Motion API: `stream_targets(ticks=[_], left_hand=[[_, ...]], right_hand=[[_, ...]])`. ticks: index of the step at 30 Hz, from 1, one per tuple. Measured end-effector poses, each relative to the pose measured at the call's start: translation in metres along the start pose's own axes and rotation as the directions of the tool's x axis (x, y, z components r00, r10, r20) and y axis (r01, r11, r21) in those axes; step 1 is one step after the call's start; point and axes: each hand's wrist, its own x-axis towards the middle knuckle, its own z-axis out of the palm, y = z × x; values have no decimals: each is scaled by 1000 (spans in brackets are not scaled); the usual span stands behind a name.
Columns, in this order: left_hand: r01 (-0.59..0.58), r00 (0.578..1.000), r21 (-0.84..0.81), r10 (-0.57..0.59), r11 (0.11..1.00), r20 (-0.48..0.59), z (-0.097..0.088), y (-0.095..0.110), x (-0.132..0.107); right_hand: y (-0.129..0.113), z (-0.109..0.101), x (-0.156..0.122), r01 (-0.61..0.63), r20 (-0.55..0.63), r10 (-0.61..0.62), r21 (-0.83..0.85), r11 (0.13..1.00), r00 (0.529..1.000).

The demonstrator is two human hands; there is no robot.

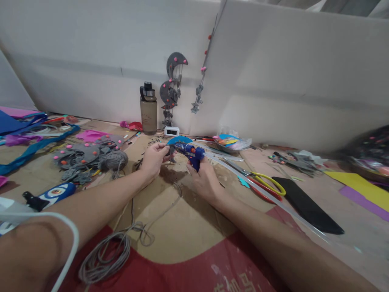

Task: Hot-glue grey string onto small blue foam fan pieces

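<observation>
Gripped in my right hand (205,178) is a blue hot glue gun (194,152), its nozzle pointing left, with a long clear glue stick (261,193) trailing out behind it. My left hand (155,159) pinches a small dark grey piece (172,152) right at the nozzle; its exact shape is partly hidden by the fingers. Behind the gun shows a blue curved piece (182,140). Grey yarn (178,190) runs below the hands to a loose coil (106,257) on the cardboard.
Left lie grey felt shapes with pompoms (80,156), a yarn ball (115,161) and a blue bottle (59,194). A brown drink bottle (148,113) and white clock (172,131) stand behind. Right are scissors (267,184) and a black flat object (306,205). Felt garlands (170,89) hang on the wall.
</observation>
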Motion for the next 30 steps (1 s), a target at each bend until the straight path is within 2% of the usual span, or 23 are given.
stream_targets(ticks=[10,18,30], left_hand=[[21,1000,8,-21,1000,-23,3,1,-3],[-39,999,-12,39,999,2,-3,0,2],[-70,997,-28,70,997,11,-6,-1,6]], right_hand=[[-1,1,-1,25,11,-25,8,1000,1000],[1,-3,0,-7,-17,7,5,1000,1000],[2,-6,0,-36,-15,36,-6,999,999]])
